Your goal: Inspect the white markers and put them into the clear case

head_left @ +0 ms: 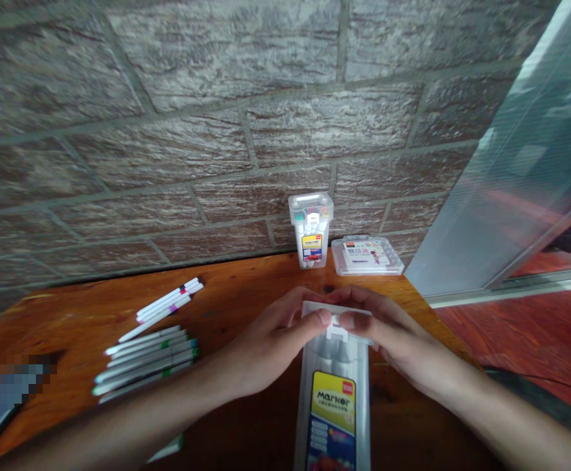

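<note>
A clear plastic marker case (335,418) with a yellow and blue label is right in front of me, its lower end cut off by the bottom of the view. My left hand (270,343) grips its top from the left, thumb against the white latch (337,328). From the other side my right hand (393,330) holds the top too, thumb at the latch's right edge. The fingers behind the case are mostly hidden. Left of it, partly behind my left forearm, several white markers (150,356) with green and teal ends lie on the wooden table (236,281).
Several more white markers (167,304) lie farther back. Against the brick wall (285,124) stands a second marker case (312,232), filled, beside a flat clear box (367,256). A dark, pixelated flat object (5,409) lies at left. The table's right edge drops to reddish flooring (511,327).
</note>
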`<state>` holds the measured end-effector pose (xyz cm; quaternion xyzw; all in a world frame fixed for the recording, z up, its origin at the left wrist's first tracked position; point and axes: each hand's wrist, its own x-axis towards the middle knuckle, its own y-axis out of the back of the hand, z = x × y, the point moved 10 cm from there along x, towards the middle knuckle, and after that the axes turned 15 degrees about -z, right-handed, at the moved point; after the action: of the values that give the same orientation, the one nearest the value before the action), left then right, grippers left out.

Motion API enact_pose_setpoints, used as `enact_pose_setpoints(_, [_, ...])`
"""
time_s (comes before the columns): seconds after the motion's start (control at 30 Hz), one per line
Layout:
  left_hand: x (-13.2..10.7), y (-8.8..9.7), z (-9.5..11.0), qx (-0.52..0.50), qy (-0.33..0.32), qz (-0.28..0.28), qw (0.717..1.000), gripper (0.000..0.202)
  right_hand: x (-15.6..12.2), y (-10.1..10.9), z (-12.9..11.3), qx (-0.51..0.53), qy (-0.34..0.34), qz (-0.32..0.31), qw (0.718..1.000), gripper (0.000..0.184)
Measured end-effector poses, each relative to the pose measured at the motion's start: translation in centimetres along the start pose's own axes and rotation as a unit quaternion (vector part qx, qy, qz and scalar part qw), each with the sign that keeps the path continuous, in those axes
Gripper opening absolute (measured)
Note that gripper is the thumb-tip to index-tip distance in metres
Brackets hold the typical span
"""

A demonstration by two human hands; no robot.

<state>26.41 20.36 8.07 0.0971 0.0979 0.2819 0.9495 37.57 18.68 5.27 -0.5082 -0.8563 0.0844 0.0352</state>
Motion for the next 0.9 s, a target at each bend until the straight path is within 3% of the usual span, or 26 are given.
enact_pose_setpoints(0.9, [-0.21, 0.3, -0.21, -0.002, 0.007, 0.023, 1.0, 0.037, -0.09, 0.4, -0.52, -0.016, 0.034, 0.014, 0.999, 0.04])
